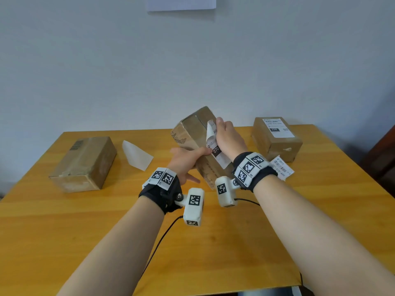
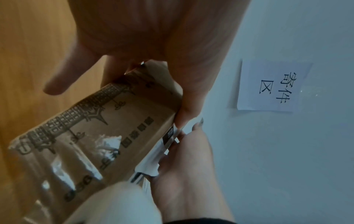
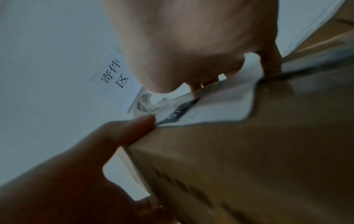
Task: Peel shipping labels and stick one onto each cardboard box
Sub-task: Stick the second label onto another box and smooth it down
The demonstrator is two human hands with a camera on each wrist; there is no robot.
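Aloft, left hand (image 1: 184, 160) grips tilted box (image 1: 192, 129); right hand (image 1: 229, 138) holds label (image 1: 216, 151).

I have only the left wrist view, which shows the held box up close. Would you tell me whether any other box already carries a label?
Observer: Yes. In the head view, the box on the right already has a white label on its top.
Operator: Thank you. Is there a box without one?
Observer: The box on the left lies flat on the table, and no white label shows on the faces in view.
Operator: Are any labels left to use?
Observer: One printed label lies on the table just in front of the box on the right.
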